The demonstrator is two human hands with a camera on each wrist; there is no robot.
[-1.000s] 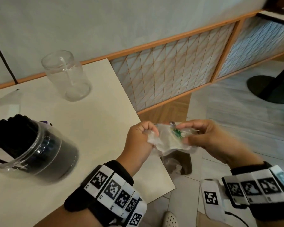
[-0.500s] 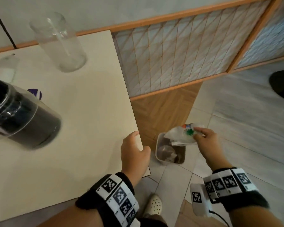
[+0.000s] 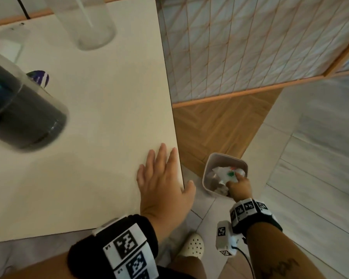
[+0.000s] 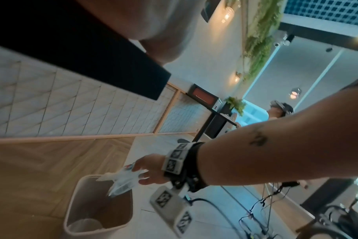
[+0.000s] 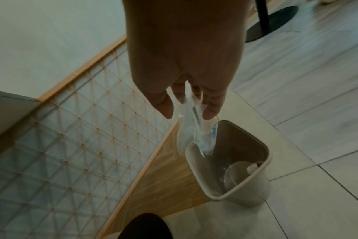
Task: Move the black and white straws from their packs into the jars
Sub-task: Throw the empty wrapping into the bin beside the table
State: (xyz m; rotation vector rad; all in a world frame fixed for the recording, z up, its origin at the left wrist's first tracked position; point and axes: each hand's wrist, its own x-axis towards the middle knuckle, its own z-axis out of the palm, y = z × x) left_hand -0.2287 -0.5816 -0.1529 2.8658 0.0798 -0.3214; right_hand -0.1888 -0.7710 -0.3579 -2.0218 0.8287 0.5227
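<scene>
My right hand (image 3: 237, 183) pinches an empty crumpled clear straw pack (image 3: 225, 174) over the mouth of a small beige waste bin (image 3: 210, 164) on the floor. The right wrist view shows the straw pack (image 5: 196, 135) hanging from my fingertips (image 5: 212, 111) just above the bin (image 5: 245, 177). My left hand (image 3: 163, 178) lies flat and open on the right edge of the cream table (image 3: 101, 109). A clear jar packed with black straws (image 3: 22, 109) stands at the table's left. A second clear jar (image 3: 89, 21) with one white straw stands at the back.
The bin holds crumpled wrappers and clear plastic. A lattice screen with a wooden frame (image 3: 240, 47) runs behind the table. A foot in a white clog (image 3: 192, 245) stands on the tiled floor by the table corner. Another clear pack (image 3: 4, 47) lies at the table's far left.
My left hand let go of the pack and settled flat on the table edge. My right hand carried the pack down and right, over the bin.
</scene>
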